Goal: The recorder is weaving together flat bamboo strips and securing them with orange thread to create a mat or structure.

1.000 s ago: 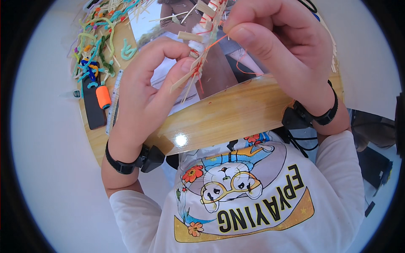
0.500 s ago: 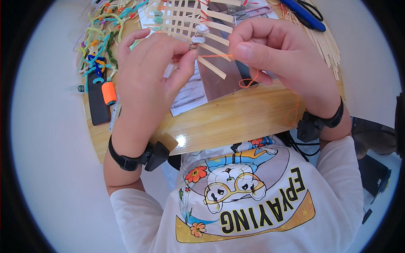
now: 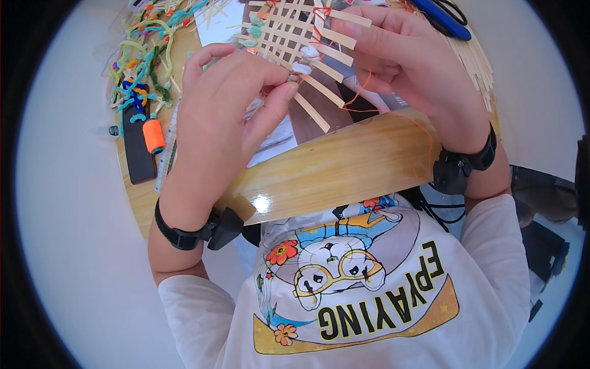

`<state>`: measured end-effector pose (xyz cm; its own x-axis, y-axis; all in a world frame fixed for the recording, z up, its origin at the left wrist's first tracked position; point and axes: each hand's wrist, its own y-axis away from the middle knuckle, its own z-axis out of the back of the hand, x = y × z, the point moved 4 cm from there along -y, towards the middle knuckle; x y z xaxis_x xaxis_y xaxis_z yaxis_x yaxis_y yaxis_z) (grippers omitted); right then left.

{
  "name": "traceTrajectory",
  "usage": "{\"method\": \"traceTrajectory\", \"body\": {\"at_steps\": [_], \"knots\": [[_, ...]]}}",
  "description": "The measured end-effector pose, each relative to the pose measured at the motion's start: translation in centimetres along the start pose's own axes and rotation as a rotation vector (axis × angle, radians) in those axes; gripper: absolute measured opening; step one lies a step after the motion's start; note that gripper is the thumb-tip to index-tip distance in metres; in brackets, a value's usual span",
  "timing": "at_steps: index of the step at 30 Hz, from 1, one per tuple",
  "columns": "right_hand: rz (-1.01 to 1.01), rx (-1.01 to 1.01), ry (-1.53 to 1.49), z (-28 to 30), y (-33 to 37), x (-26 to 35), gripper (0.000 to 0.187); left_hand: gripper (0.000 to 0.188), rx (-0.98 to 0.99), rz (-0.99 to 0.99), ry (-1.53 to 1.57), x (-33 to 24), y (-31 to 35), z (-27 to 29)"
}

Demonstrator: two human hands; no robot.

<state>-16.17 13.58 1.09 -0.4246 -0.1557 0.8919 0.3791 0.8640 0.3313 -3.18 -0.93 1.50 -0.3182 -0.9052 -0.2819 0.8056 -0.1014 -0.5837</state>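
Note:
A woven lattice of pale flat bamboo strips (image 3: pixel 284 38) is held tilted above the table. My left hand (image 3: pixel 236 92) pinches its near corner between thumb and forefinger, beside white fluffy tufts (image 3: pixel 305 60) bound on with thread. At the lattice's right edge, my right hand (image 3: pixel 409 64) is closed, its thumb and forefinger against a strip end; its other fingers curl below. Loose orange thread (image 3: pixel 393 113) runs past the lower strip ends, under the right hand and down toward the wrist. Green tufts (image 3: pixel 254 31) and red thread (image 3: pixel 318 24) also show on the lattice.
Colourful fuzzy pipe cleaners (image 3: pixel 144 61) pile up at the left. Below them lie an orange thread spool (image 3: pixel 153 136) and a dark flat case (image 3: pixel 138 157). Printed sheets (image 3: pixel 279 142) lie beneath the lattice. Loose bamboo strips (image 3: pixel 476 64) and a blue-handled tool (image 3: pixel 444 19) sit at the right.
The lattice has been raised and tilted. My right hand has gone from pulling the orange thread taut to the lattice's right edge, and the thread now hangs slack. My left hand keeps its pinch.

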Motion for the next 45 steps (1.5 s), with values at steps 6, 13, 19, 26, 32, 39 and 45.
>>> {"method": "traceTrajectory", "body": {"at_steps": [6,13,19,26,32,39,45], "knots": [[-0.013,0.170,-0.302,0.8,-1.4,-2.2,0.021,0.013,0.002,-0.007,0.025,0.2,-0.1,-0.3],[0.140,0.078,-0.149,0.5,-1.0,-1.9,0.023,0.011,-0.021,0.048,0.095,0.4,0.1,-0.3],[0.062,0.027,-0.203,0.3,-0.9,-1.5,0.020,0.012,-0.022,0.068,0.129,0.6,0.2,-0.4],[0.011,0.018,-0.232,-0.5,-0.5,-1.0,0.018,0.011,-0.007,0.023,-0.031,0.2,0.0,0.1],[0.236,-0.033,0.026,-0.2,-1.0,-1.4,0.024,0.015,-0.027,0.045,-0.068,0.7,0.1,-0.1],[0.060,0.144,-0.174,0.1,-1.3,-2.6,0.028,0.016,-0.052,0.040,-0.179,0.6,0.3,0.0],[0.107,0.037,0.067,-1.6,0.2,-2.0,0.025,0.016,-0.069,0.076,-0.157,0.7,0.3,0.0]]}}
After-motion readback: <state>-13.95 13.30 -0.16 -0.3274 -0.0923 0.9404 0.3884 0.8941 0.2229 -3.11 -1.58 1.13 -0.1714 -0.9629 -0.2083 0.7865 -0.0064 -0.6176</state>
